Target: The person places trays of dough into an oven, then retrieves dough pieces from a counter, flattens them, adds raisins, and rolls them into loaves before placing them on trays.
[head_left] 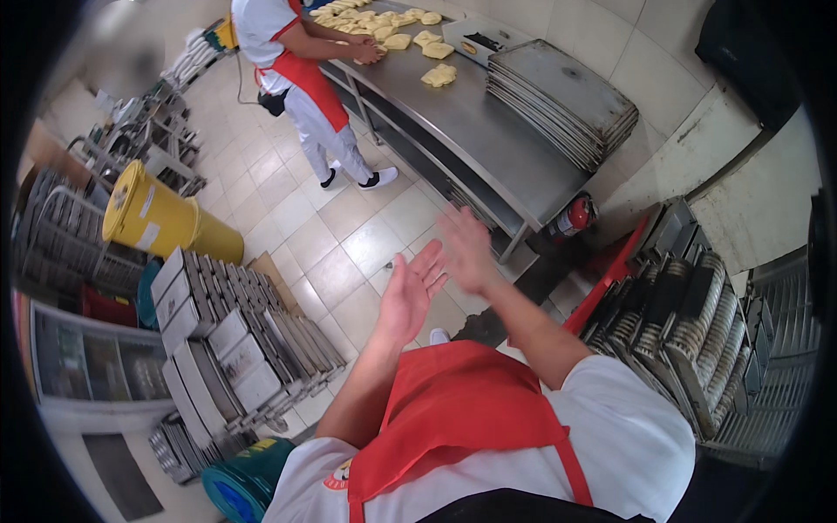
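Observation:
Both my hands are raised in front of my red apron (471,392), out over the tiled floor. My left hand (410,296) is palm up with its fingers stretched out, and nothing lies in it. Close beside it, my right hand (468,248) is held flat, slightly blurred, its fingers extended and holding nothing. Beyond them stands a long steel table (488,131). Several pieces of pale yellow dough (438,76) rest on its far part. A stack of flat baking trays (567,96) sits at its near end, with a white box (479,41) beside it.
A co-worker (314,87) in a red apron handles dough at the table. Stacked baking pans (244,340) and a yellow barrel (170,213) stand left. A fire extinguisher (573,215) is by the table's near corner. More ridged pans (680,322) are piled at right, close to my elbow.

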A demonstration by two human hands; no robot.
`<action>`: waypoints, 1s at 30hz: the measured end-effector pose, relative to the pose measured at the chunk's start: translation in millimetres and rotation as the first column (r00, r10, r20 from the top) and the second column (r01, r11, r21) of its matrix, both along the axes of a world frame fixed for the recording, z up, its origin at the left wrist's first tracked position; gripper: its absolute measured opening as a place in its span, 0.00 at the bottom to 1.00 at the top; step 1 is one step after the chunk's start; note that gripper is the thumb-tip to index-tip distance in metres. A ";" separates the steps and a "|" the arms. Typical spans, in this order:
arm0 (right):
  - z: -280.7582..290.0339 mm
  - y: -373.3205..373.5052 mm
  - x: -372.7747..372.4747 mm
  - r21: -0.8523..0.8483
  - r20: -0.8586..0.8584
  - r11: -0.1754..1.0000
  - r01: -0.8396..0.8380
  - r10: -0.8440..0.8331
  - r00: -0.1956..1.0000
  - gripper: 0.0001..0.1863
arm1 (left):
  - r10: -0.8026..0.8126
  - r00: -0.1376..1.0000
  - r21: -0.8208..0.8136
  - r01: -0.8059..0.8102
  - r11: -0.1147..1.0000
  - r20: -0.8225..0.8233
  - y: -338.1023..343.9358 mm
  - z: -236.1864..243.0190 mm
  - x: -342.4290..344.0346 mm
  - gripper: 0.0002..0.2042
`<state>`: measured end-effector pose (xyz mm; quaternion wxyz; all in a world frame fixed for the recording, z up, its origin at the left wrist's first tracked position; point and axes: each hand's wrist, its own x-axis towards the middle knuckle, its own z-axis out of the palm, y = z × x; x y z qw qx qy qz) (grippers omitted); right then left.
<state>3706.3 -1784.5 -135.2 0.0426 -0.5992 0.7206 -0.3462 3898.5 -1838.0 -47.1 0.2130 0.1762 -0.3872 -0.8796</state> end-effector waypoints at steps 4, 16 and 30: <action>-7.3 -83.2 -129.8 0.038 0.158 0.895 0.444 -0.444 0.882 0.33 | 0.203 0.968 -0.766 -0.021 0.643 0.145 -137.2 9.0 -70.1 0.30; -64.1 -212.3 -239.2 0.301 -0.339 0.588 0.751 -0.670 0.661 0.36 | 0.349 0.926 -0.953 0.225 -0.203 0.144 -495.6 -97.3 -438.5 0.32; -27.5 -385.8 -272.8 0.101 0.468 0.709 0.698 -0.653 0.596 0.20 | -0.064 0.972 -0.532 0.178 0.828 0.227 -606.0 -56.5 -578.1 0.24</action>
